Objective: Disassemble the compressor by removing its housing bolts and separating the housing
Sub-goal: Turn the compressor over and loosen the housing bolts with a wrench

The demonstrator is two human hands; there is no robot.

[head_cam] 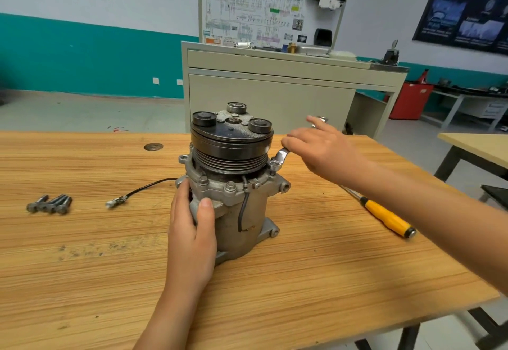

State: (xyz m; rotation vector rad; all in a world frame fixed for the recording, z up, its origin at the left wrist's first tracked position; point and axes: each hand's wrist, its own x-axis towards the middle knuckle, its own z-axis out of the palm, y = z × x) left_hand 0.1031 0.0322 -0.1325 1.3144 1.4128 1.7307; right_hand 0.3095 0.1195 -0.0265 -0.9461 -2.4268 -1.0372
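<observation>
A grey metal compressor (242, 212) stands upright on the wooden table (302, 267), with its black pulley and clutch (232, 140) on top. My left hand (192, 228) grips the left side of its housing, thumb on the front. My right hand (321, 146) holds a shiny wrench (281, 157) whose ring end sits on a bolt (275, 164) at the right flange. More housing bolts (230, 186) show in the front flange. Several removed bolts (50, 204) lie together at the table's left.
A screwdriver with a yellow handle (384, 216) lies on the table under my right arm. The compressor's black wire and connector (121, 200) trail to the left. A beige cabinet with a wiring board (275, 83) stands behind the table. Another table (478, 146) is at the right.
</observation>
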